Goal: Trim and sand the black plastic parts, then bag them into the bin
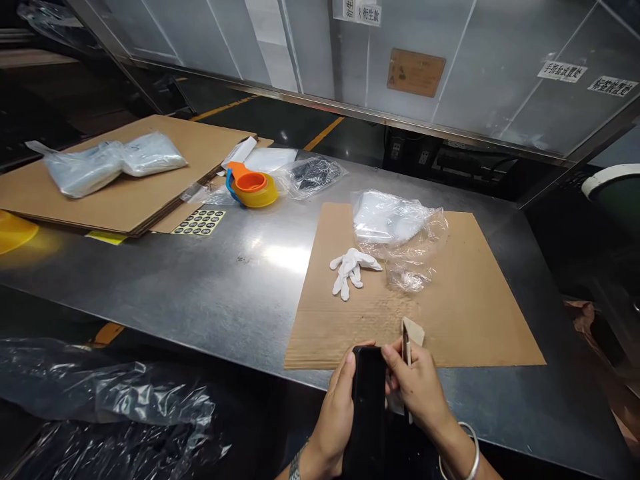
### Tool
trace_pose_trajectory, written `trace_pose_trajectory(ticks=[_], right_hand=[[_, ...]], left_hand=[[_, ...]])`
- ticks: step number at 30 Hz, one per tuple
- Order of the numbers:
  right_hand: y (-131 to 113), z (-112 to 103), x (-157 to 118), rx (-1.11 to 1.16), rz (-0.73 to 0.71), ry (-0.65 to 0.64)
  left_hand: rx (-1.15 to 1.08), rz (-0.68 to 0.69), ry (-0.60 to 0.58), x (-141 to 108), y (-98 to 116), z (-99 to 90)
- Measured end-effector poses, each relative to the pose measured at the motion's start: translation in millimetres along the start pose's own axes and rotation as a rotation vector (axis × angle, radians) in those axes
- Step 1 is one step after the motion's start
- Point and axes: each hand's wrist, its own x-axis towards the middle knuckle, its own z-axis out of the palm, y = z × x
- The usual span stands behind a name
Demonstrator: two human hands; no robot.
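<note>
Device (369, 413), black, phone-like: gripped by left hand (334, 408) at near edge of tabletop (240, 287). Right hand (419, 387): closed on slim object (405, 341), identity unclear, beside device. White glove (351, 265): on cardboard sheet (475, 293), near clear plastic bag (433, 230).

1 black phone (369, 407) is standing lengthwise, dark face showing, just beside 1 thin, partly hidden stick (405, 339).
</note>
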Motion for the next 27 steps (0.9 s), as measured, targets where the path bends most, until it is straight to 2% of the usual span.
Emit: trace_pose_trajectory(ticks=[3, 5, 9, 12, 14, 16, 17, 19, 21, 22, 24, 27], right_hand=[[9.9, -18.2, 18.7, -0.171, -0.009, 0.138], [19.8, -40.8, 33.7, -0.287, -0.020, 0.248], [43.3, -86.2, 57.6, -0.552, -0.028, 0.443], [54.1, -98.3, 62.3, -0.664, -0.061, 0.495], [53.1, -92.4, 57.0, -0.706, -0.087, 0.524], [44.5, -76.9, 45.8, -0.656, -0.145, 0.473], [38.0, -66.6, 38.9, -0.565, -0.182, 0.391], [23.0, -44.1, 25.5, -0.284, -0.238, 0.149], [9.1, -23.7, 15.8, -0.030, -0.211, -0.010], [3.9, -16.0, 13.1, 0.056, -0.167, -0.028], [-1.9, -6.4, 11.1, 0.221, -0.064, 0.021], [-0.6, -4.5, 12.1, 0.450, 0.010, 0.106]], left_hand=[[-0.164, -0.272, -0.119, 7.0, 4.2, 3.4], [-0.244, -0.344, -0.120, 12.9, 9.2, 4.1], [-0.297, -0.267, -0.104, 20.7, 20.9, 0.9], [-0.319, -0.223, -0.113, 21.0, 27.4, -0.6], [-0.335, -0.210, -0.099, 19.4, 29.2, 1.4], [-0.287, -0.185, -0.059, 17.1, 28.8, 5.8], [-0.227, -0.175, -0.045, 15.8, 27.9, 8.6], [-0.069, -0.116, -0.059, 13.0, 25.4, 14.0], [0.057, -0.044, -0.114, 9.7, 23.8, 17.2], [0.091, -0.035, -0.150, 7.8, 23.8, 17.5], [0.103, -0.070, -0.227, 3.1, 25.6, 15.6], [0.068, -0.156, -0.347, -4.7, 30.2, 8.6]])
